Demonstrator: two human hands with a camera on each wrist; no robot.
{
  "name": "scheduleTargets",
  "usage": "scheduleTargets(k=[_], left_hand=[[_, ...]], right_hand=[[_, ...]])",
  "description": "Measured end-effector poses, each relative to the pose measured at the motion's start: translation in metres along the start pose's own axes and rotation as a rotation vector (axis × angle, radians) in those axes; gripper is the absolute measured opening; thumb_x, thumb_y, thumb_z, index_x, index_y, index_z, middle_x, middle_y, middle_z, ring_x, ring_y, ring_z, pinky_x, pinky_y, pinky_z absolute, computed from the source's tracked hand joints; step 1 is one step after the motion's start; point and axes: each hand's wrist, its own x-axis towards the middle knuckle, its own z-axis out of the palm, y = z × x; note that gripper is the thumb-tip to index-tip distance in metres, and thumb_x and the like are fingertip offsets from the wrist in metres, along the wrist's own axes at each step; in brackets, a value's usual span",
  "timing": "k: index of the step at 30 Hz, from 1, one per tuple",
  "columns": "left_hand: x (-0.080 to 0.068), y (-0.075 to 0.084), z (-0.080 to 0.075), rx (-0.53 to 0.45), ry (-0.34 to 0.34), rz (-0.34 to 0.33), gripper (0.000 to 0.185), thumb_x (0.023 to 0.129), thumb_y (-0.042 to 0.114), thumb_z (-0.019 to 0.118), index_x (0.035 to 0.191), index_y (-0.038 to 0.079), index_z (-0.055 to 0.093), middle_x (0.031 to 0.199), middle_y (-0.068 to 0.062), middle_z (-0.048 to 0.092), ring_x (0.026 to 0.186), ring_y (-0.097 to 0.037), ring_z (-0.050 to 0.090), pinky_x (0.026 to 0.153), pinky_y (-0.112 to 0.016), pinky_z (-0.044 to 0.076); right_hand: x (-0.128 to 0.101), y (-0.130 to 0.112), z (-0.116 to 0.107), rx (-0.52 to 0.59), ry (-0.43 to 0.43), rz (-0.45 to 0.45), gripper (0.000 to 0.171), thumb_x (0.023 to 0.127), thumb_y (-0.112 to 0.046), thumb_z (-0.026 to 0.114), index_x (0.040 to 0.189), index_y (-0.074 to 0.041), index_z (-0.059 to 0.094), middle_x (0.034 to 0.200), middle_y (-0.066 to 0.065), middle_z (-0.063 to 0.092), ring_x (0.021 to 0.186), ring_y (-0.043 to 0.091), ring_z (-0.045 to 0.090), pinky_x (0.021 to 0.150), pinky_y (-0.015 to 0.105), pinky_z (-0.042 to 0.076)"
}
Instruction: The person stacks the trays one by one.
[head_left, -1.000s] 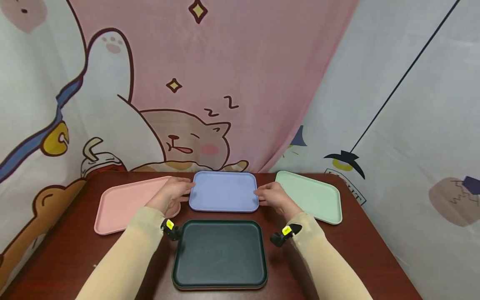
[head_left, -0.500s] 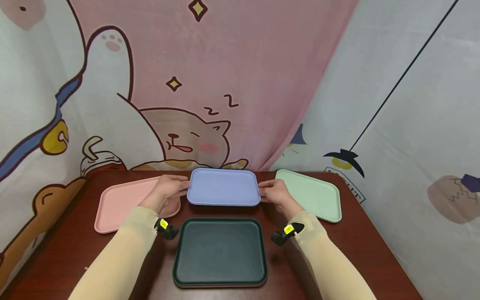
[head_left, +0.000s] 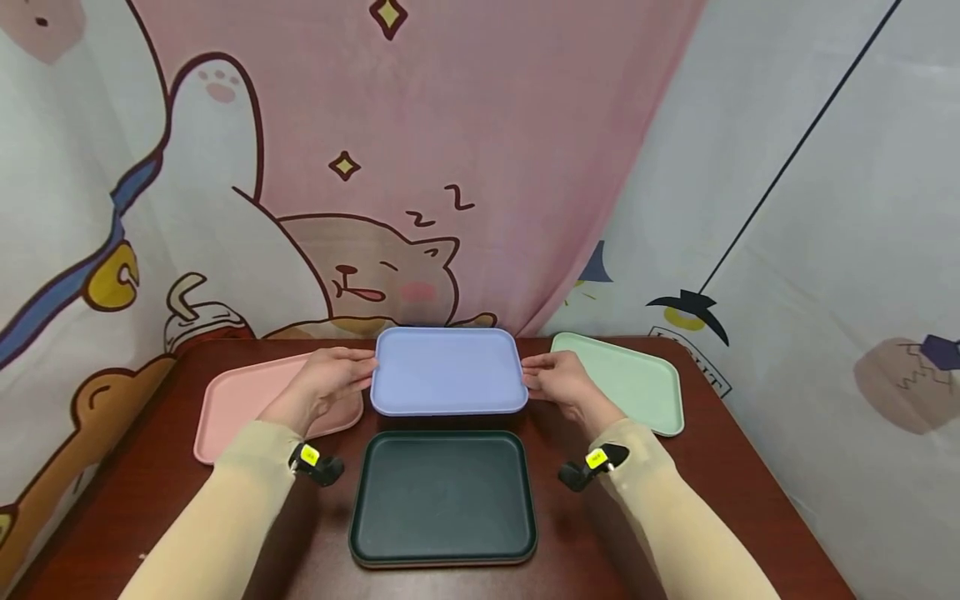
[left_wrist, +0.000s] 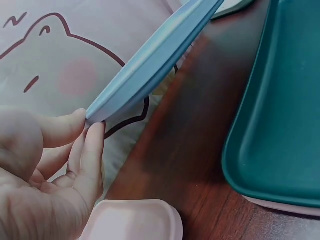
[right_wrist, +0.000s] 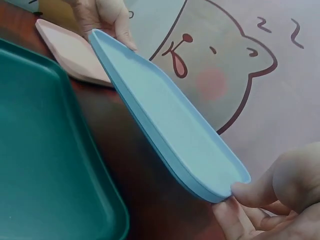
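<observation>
While the blue tray hangs clear of the bench, both hands carry it by its short edges. The left hand pinches the left rim, thumb above and fingertips below, as the left wrist view shows; the right hand pinches the right rim the same way, its fingertips under the corner. Each grip is pressed together on the tray's lip, not spread.

The tray sits in the air at the far middle of the bench, between the pink tray on the left and the green tray on the right, and just beyond the dark teal tray. In the wrist views bare wood shows beneath its underside, so it touches nothing but the fingers. Under the dark teal tray a paler edge peeks out, which suggests another tray beneath it, though that is hard to confirm.

As a judgement, the lift looks done and the carry is in hand: the blue tray is off the bench but not yet set anywhere. The pink and green trays lie flat and untouched.
</observation>
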Motion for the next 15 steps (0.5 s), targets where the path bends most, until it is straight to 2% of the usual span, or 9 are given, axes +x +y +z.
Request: scheduleTargets(k=[6, 15], left_hand=[[-0.014, 0.007, -0.004, -0.003, -0.034, 0.009, 0.049, 0.105, 0.005, 0.066, 0.148, -0.013, 0.050, 0.140, -0.025, 0.059, 0.100, -0.012, 0.068, 0.097, -0.033, 0.058], [-0.033, 0.013, -0.007, -0.067, -0.074, 0.030, 0.048, 0.105, 0.004, 0.066, 0.147, -0.012, 0.051, 0.126, -0.016, 0.066, 0.101, -0.013, 0.071, 0.093, -0.031, 0.060]], right_hand=[[-0.009, -0.010, -0.005, 0.049, -0.074, 0.021, 0.033, 0.101, 0.009, 0.063, 0.132, 0.017, 0.060, 0.099, 0.015, 0.067, 0.077, 0.014, 0.068, 0.072, 0.029, 0.064], [-0.023, -0.015, -0.015, 0.078, -0.160, 0.015, 0.036, 0.102, 0.005, 0.063, 0.135, 0.019, 0.058, 0.099, 0.013, 0.069, 0.083, 0.018, 0.070, 0.076, 0.033, 0.065]])
